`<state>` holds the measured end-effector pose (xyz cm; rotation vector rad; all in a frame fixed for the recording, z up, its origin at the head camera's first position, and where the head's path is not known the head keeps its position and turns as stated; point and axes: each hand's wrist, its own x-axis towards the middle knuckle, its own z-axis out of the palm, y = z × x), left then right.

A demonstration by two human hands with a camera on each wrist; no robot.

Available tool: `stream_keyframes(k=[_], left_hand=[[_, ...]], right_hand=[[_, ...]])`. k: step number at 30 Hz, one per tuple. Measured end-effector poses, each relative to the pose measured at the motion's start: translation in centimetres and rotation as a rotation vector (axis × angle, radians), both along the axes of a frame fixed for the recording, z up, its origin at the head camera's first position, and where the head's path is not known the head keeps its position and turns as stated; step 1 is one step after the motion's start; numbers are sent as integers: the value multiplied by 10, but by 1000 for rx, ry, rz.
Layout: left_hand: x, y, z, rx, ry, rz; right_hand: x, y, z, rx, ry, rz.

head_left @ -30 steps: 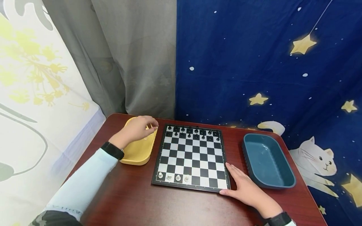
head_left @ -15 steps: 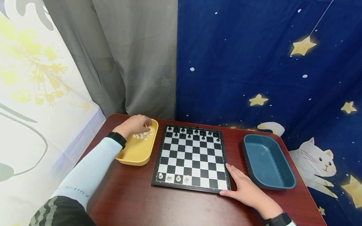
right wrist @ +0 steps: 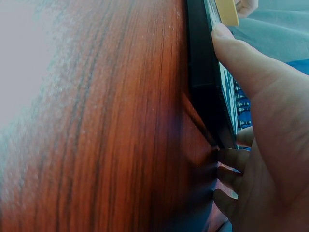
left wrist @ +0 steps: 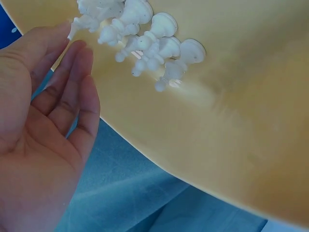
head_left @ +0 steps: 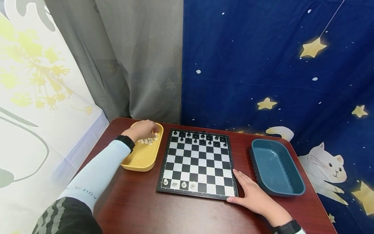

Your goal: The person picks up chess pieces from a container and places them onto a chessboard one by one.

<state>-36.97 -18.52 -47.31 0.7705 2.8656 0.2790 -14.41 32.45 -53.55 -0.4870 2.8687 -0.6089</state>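
Under the fingers of the left hand (head_left: 141, 129) sits the yellow tray (head_left: 142, 158), with white chess pieces (left wrist: 164, 24) crowded right at the fingertips; I can't tell whether those fingers pinch one or merely touch it. Reaching into so tight a cluster could tip a neighbour. Right of them lies the chessboard (head_left: 202, 161), four white pieces (head_left: 183, 185) along its near edge, black pieces (head_left: 209, 142) across its far rows. The right hand (head_left: 254, 195) rests its loosely stretched fingers against the near right corner, thumb on the rim; a careless push there could slide the board and unsettle everything on it. Just right of those fingers stands a teal tub (head_left: 276, 167). Hard to make out: the left fingertips, masked from above by the hand's back, and the cluster's top, cut off in the left wrist view
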Motion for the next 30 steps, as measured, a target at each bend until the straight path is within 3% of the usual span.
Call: stream_keyframes(k=[10, 19, 30], left_hand=[[-1, 5, -2, -7, -1, 14], [2, -1, -4, 3, 51, -16], [29, 2, 18, 96, 134, 52]], right_hand=[[0, -1, 2, 3, -16, -8], [0, -1, 1, -2, -4, -6], [1, 1, -1, 1, 5, -7]])
